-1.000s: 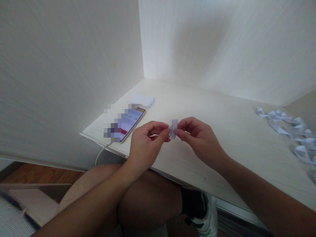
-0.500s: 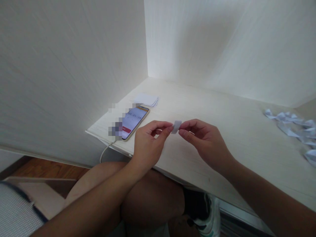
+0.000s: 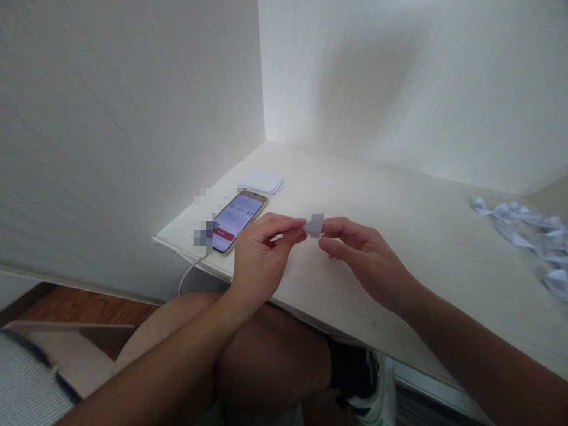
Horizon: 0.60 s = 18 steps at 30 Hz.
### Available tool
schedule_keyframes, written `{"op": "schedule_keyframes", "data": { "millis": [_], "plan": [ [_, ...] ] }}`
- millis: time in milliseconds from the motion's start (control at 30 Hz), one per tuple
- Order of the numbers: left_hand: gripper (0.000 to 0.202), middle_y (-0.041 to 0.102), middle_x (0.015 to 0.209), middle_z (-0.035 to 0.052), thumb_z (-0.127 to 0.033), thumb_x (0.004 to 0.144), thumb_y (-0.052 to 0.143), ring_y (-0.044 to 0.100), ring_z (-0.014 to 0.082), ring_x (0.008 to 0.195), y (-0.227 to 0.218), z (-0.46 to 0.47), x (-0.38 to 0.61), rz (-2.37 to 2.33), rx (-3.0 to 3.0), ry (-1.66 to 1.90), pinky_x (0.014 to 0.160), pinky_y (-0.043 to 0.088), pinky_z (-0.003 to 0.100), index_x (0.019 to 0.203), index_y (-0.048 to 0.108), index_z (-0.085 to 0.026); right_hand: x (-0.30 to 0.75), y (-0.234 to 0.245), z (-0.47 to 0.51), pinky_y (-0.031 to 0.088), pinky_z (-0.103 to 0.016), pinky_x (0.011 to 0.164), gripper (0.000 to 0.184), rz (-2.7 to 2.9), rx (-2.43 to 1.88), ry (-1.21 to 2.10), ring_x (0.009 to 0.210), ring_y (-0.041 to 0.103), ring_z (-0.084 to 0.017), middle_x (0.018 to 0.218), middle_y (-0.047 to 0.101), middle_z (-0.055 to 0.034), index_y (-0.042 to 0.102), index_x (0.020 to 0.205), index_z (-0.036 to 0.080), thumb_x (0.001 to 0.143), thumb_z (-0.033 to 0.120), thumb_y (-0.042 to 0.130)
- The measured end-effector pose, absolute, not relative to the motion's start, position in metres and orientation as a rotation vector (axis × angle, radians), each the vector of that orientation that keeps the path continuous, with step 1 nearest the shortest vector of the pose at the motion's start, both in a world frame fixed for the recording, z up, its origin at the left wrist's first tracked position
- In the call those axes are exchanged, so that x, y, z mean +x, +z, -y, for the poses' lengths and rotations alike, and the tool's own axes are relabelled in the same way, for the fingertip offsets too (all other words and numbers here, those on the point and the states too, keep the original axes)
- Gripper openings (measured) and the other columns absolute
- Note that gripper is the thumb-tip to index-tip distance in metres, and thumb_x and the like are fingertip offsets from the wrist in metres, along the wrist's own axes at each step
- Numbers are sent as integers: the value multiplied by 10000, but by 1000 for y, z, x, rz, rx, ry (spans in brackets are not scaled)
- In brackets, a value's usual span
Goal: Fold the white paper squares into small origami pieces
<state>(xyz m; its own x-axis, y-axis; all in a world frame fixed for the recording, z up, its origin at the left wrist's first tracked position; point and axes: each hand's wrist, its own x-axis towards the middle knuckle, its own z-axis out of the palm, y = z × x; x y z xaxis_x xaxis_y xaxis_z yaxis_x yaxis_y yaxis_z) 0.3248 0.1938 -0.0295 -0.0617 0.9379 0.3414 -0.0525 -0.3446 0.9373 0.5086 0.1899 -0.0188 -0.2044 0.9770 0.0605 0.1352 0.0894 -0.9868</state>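
Observation:
A small folded piece of white paper [image 3: 316,225] is held above the desk, pinched between the thumb and index finger of my left hand [image 3: 261,251]. Its wider end fans out to the right, and its narrow end runs into the left fingertips. My right hand [image 3: 370,254] is just to the right, its index fingertip at the paper's right edge. Thumb and index finger of that hand are a little apart, with a gap showing between them. Whether the right fingertip touches the paper is hard to tell.
A phone [image 3: 239,222] with a running timer lies left of my hands, its cable [image 3: 189,273] hanging over the desk edge. Behind it is a small stack of white paper [image 3: 262,181]. Several folded white paper pieces [image 3: 515,236] lie at the right. Walls enclose the desk's left and back.
The paper has turned from a short strip between both hands to a fanned shape in my left fingers. The right thumb and index finger have parted. The timer has advanced one second.

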Motion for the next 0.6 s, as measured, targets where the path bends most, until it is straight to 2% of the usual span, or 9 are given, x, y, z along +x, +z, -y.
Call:
{"op": "schedule_keyframes", "data": {
  "millis": [67, 133, 200, 267, 367, 500, 600],
  "plan": [
    [101, 789, 881, 1, -143, 821, 802, 756, 132, 757, -30, -194, 324, -1002, 1383, 1531, 683, 651, 220, 861, 842, -226, 508, -18, -189, 491, -387, 963, 218, 1532, -1107, 1222, 1182, 611, -240, 1238, 711, -67, 807, 1035, 257, 854, 375, 777],
    [93, 796, 872, 2, -151, 821, 813, 756, 135, 745, -30, -194, 323, -997, 1400, 1524, 664, 647, 223, 864, 842, -229, 507, -17, -189, 457, -404, 1050, 184, 1550, -1042, 1251, 1290, 564, -249, 1324, 681, -56, 820, 1031, 279, 868, 349, 768],
    [105, 799, 868, 1, -149, 823, 817, 753, 137, 759, -30, -193, 323, -991, 1455, 1522, 651, 635, 218, 873, 844, -238, 506, -16, -189, 449, -404, 1057, 155, 1548, -1008, 1266, 1272, 576, -241, 1331, 681, -39, 829, 1017, 302, 887, 340, 755],
    [133, 799, 860, 0, -127, 824, 817, 746, 132, 784, -29, -192, 322, -983, 1530, 1529, 661, 616, 210, 878, 845, -246, 506, -17, -188, 468, -397, 1001, 137, 1546, -1004, 1259, 1200, 603, -232, 1316, 686, -34, 834, 987, 307, 912, 358, 732],
    [165, 794, 849, 5, -89, 828, 806, 730, 117, 784, -28, -190, 322, -948, 1624, 1547, 680, 592, 206, 877, 845, -241, 506, -15, -187, 474, -368, 904, 168, 1550, -1030, 1204, 1074, 609, -207, 1198, 696, -42, 831, 933, 284, 936, 393, 702],
    [154, 774, 840, 11, -74, 811, 815, 707, 103, 759, -27, -188, 323, -893, 1705, 1580, 653, 567, 196, 846, 837, -222, 507, -10, -186, 425, -318, 800, 218, 1537, -1094, 1091, 873, 551, -157, 876, 616, -9, 789, 784, 242, 921, 399, 724],
    [87, 751, 886, 18, -135, 819, 828, 694, 117, 783, -27, -186, 324, -822, 1639, 1557, 639, 580, 213, 858, 816, -212, 509, -8, -186, 391, -300, 700, 243, 1479, -1052, 1220, 726, 496, -128, 752, 570, 22, 750, 771, 227, 906, 429, 748]
  ]
}}
